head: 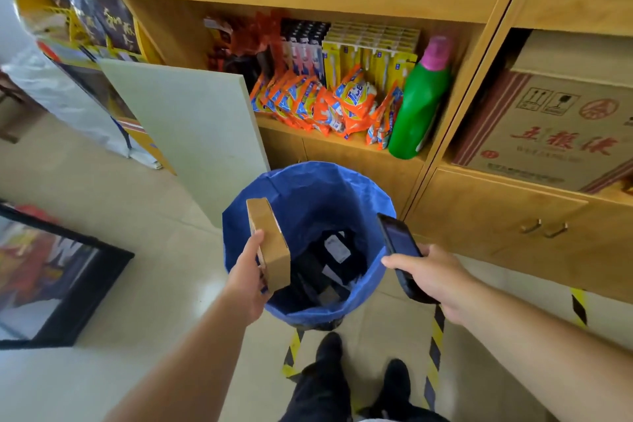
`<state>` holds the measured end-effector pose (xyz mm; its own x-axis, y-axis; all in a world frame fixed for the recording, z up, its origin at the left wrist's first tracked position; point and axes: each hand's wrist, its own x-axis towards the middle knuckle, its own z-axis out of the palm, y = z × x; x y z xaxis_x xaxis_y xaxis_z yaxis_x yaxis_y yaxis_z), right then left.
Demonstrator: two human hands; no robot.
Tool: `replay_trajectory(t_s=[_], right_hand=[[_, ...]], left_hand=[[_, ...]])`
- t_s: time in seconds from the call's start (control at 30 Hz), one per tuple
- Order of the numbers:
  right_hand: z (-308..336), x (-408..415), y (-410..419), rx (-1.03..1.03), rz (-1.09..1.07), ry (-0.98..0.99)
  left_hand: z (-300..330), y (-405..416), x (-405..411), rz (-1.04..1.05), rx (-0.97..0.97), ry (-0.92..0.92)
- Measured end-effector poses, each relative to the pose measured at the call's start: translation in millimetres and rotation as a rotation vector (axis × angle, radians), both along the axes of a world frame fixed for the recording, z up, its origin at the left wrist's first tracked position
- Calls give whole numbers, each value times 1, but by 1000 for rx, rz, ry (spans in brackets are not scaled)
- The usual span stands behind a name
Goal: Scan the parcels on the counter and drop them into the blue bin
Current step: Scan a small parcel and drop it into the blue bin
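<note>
While we stand over the blue bin [308, 188], our left hand [246, 279] grasps a flat cardboard parcel [269, 245] by its lower end, thumb on the near face and fingers behind, so that the box stands on edge and tilted, its upper part projecting over the left side of the bin's mouth. We judge this hold to be a release posture: with the parcel already inside the rim line, loosening the fingers should let it slide down the liner.

Our right hand [433, 276] is clenched around a dark handheld scanner [399, 247], held just beside the right rim with its screen turned up toward us and its head pointing away from the parcel; scanning of this item therefore appears finished. Dark parcels with white labels [337, 250] already lie at the bottom of the bin, leaving ample room.

The bin sits on the floor against a wooden shelf unit [394, 3], between our shoes [329, 349] and the cupboard doors, close enough for a short drop. No tabletop is in view, so we cannot tell how many parcels remain.
</note>
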<state>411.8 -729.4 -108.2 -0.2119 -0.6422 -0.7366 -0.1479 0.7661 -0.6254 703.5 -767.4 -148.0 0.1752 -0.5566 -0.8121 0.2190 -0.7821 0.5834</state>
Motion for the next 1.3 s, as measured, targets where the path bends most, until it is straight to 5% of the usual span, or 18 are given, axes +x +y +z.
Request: replay_trajectory(t_s=[0.53,1.3], right_hand=[[-7,58,-48,7,-135,68],[13,64,-27,-42,-334,181]], left_hand=[[-44,-87,45,-212,49,-168],[-18,-123,-8,-505,-81,-66]])
